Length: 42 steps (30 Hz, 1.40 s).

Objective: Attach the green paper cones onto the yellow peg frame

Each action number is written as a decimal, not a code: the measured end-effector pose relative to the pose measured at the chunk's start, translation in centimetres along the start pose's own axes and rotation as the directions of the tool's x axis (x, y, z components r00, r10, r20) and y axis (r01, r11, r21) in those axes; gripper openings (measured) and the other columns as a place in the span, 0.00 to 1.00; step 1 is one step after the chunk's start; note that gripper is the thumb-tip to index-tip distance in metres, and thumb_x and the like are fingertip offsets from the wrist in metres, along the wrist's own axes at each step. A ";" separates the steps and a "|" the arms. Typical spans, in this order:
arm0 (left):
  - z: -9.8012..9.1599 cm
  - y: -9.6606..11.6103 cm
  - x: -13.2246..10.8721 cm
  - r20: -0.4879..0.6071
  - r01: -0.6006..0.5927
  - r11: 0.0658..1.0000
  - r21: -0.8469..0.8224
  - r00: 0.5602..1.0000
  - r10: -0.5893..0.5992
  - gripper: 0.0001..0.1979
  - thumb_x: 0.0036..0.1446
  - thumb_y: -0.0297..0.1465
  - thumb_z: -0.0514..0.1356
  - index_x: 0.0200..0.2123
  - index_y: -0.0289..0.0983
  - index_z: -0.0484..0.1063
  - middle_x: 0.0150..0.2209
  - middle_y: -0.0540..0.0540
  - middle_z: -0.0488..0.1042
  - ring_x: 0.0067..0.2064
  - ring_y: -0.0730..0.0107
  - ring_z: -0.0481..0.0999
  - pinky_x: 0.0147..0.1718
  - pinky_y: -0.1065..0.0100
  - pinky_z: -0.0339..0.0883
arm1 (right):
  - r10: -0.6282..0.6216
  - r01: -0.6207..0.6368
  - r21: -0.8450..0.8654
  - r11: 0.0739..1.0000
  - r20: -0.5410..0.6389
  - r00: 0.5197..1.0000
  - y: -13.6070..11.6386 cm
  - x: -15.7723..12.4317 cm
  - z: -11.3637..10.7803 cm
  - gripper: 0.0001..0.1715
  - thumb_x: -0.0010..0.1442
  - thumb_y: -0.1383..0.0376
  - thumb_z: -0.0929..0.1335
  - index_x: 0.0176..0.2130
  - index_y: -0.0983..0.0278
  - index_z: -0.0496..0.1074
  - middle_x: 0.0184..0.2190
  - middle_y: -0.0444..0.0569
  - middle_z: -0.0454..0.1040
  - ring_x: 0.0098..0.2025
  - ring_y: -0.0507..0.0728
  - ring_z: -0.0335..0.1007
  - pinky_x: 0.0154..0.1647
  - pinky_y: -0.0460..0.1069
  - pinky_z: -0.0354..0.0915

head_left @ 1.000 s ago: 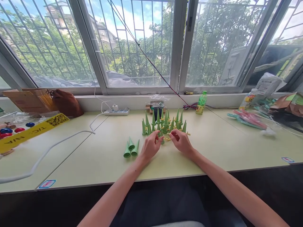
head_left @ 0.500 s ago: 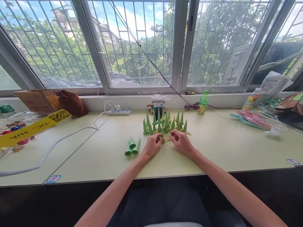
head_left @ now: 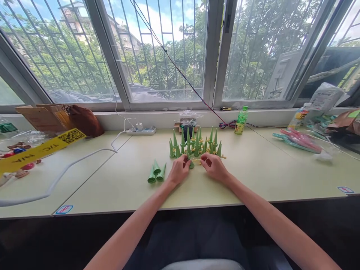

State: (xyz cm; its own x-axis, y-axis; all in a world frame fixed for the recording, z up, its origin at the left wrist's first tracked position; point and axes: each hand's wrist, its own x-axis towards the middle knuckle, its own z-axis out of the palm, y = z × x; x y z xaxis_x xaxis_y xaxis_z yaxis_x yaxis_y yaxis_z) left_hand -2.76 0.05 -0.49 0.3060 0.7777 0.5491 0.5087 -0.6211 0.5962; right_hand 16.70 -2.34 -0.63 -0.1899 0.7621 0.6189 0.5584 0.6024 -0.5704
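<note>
My left hand (head_left: 179, 169) has its fingers closed on a small green cone (head_left: 191, 164), which leans slightly to the left just above or on the table. Opposite it, my right hand (head_left: 216, 167) pinches a thin yellow piece (head_left: 196, 160) between thumb and fingertips; the piece reaches toward the cone, and I cannot make out whether they touch. Right behind both hands stands a cluster of upright green cones (head_left: 197, 144) with small yellow pieces among them. Several loose green cones (head_left: 156, 173) lie together to the left of my left hand.
A pale table (head_left: 112, 187) runs below the window. At the back are a power strip (head_left: 141, 131), a small box wrapped in plastic (head_left: 188, 120) and a green drink bottle (head_left: 241, 120). A white cable (head_left: 75, 162) crosses the left side; plastic bags (head_left: 299, 140) lie at the right.
The green cone in my left hand has shifted a little left and tilted, away from my right hand. My right hand has stayed nearly in place.
</note>
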 end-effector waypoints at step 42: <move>0.2 -0.3 -0.4 0.087 -0.127 0.991 0.043 0.989 0.123 0.10 0.62 0.30 0.53 0.27 0.37 0.57 0.30 0.50 0.62 0.27 0.74 0.62 0.27 0.70 0.57 | -0.016 0.017 -0.004 1.000 0.140 0.990 0.9 0.1 0.4 0.06 0.63 0.65 0.67 0.38 0.64 0.73 0.32 0.48 0.74 0.28 0.52 0.65 0.33 0.47 0.62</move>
State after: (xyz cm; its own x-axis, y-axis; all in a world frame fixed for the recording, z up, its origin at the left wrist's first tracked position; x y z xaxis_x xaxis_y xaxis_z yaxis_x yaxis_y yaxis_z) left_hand -2.88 -0.07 -1.05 0.4354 0.7006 0.5653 0.4995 -0.7104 0.4958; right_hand 16.90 -1.63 -1.28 -0.3102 0.7782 0.5461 0.5587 0.6140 -0.5576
